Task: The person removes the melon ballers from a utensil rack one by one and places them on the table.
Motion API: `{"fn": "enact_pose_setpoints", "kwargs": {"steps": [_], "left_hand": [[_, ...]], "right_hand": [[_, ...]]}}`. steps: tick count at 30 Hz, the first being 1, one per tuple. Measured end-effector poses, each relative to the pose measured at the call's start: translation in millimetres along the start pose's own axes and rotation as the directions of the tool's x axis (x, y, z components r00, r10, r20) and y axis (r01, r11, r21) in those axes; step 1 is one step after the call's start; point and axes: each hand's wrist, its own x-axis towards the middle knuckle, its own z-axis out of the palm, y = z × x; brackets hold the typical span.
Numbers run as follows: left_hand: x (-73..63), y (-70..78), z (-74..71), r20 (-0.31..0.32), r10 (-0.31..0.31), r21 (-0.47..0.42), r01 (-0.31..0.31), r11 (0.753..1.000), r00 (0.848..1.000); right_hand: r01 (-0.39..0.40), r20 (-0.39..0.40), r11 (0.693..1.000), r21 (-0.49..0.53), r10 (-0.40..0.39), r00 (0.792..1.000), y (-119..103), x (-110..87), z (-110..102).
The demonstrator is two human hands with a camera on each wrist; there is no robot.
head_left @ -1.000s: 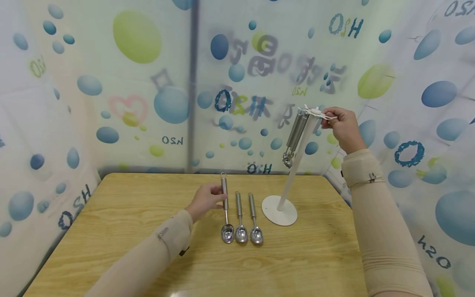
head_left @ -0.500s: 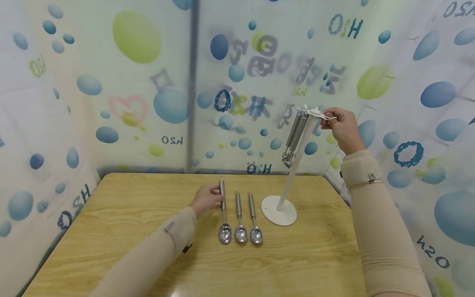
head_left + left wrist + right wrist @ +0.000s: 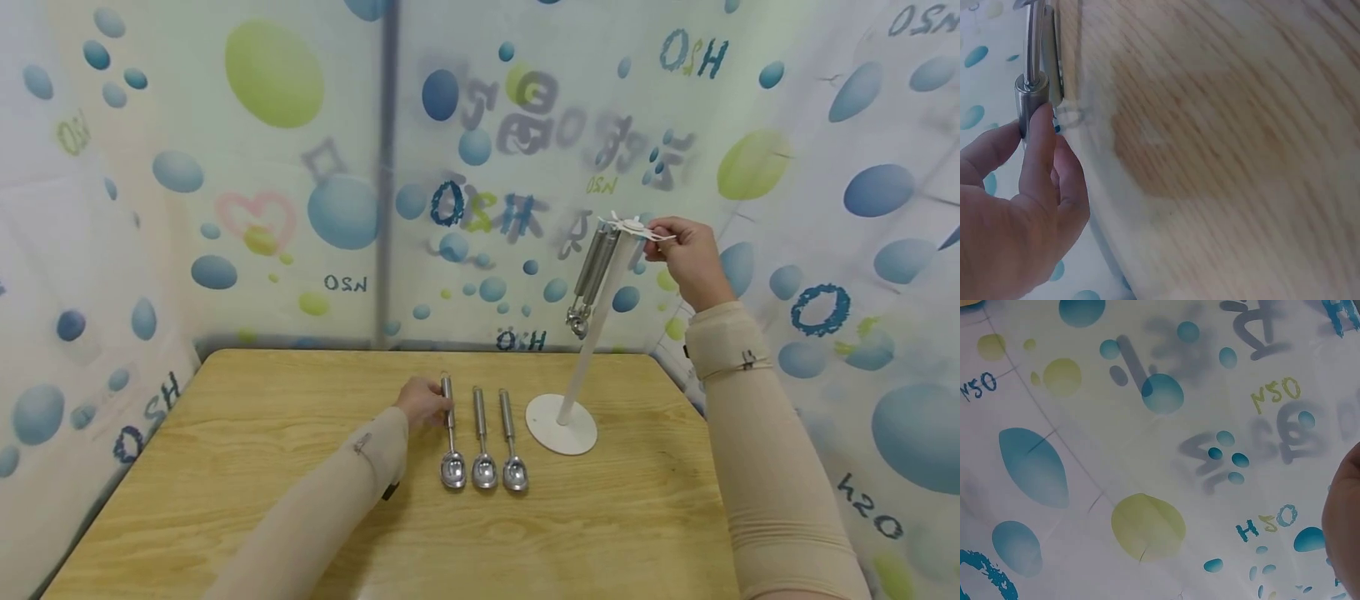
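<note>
My left hand (image 3: 425, 402) pinches the handle of the leftmost metal ice cream scoop (image 3: 453, 470), whose bowl faces up, close over the table. In the left wrist view, thumb and fingers close around its steel handle (image 3: 1032, 100). Just right of it lie a middle scoop (image 3: 485, 472) and a right scoop (image 3: 515, 474), side by side with loops at the far end. My right hand (image 3: 693, 258) pinches a hook arm at the top of a white hanging stand (image 3: 600, 325). More steel utensils (image 3: 596, 267) hang from the stand's left side.
The stand's round base (image 3: 561, 437) rests on the wooden table (image 3: 300, 500), right of the scoops. A patterned curtain (image 3: 345, 317) closes in the back and sides. In the right wrist view, mostly curtain (image 3: 1147, 456) shows.
The leftmost scoop has shifted slightly left and nearer, its handle end coming down close to the table. The left hand has moved with it. The right hand keeps its hold on the stand.
</note>
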Motion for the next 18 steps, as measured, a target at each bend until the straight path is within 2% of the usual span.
{"fn": "enact_pose_setpoints", "kwargs": {"steps": [6,13,16,18], "left_hand": [[10.9,-3.7,4.2,-0.017,-0.084,0.02,0.085,0.996,0.996],[12.4,-5.7,7.2,-0.027,-0.096,0.075,0.098,0.992,0.995],[11.6,-6.2,8.2,-0.029,-0.093,0.101,0.095,0.99,0.995],[10.9,-6.2,9.1,-0.031,-0.086,0.112,0.089,0.99,0.996]], "right_hand": [[-0.021,0.007,1.0,0.015,0.02,1.0,-2,-0.1,-1],[-0.08,0.027,0.994,0.075,0.078,0.997,-3,-6.6,-4],[-0.083,-0.006,0.991,0.103,0.084,0.996,-3,-10.8,-4],[-0.062,-0.043,0.986,0.158,0.07,0.997,-4,-13.4,-3]]}}
